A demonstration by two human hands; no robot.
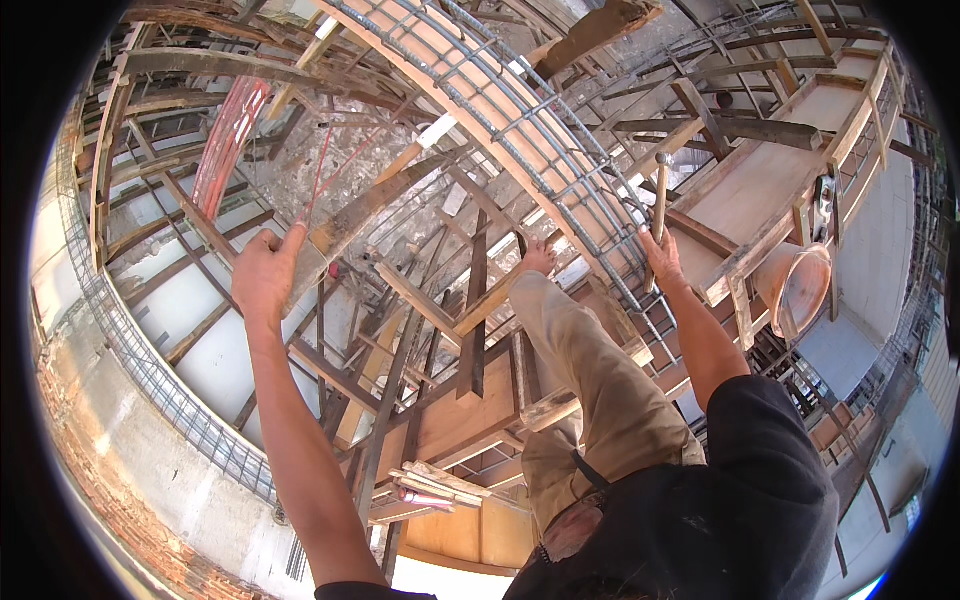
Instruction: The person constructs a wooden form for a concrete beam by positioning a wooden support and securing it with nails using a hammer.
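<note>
My left hand (268,262) is raised at the left with its fingers closed and the thumb on top. A thin red string (321,165) runs from the fingertips away toward the far side and is pinched there. Just right of that hand a dark wooden plank (385,203) slants across. My right hand (660,256) is wrapped around the wooden handle of a hammer (661,195). The hammer stands nearly upright, head up, beside the rebar cage (520,115). That cage lies along a plywood form.
My bare foot (537,258) rests on timber framing. Around it are crossing wooden struts (478,300) with gaps down to a lower level. An orange-brown basin (795,285) stands at the right near a long plywood trough (745,195). A brick wall edge (150,500) curves along the left.
</note>
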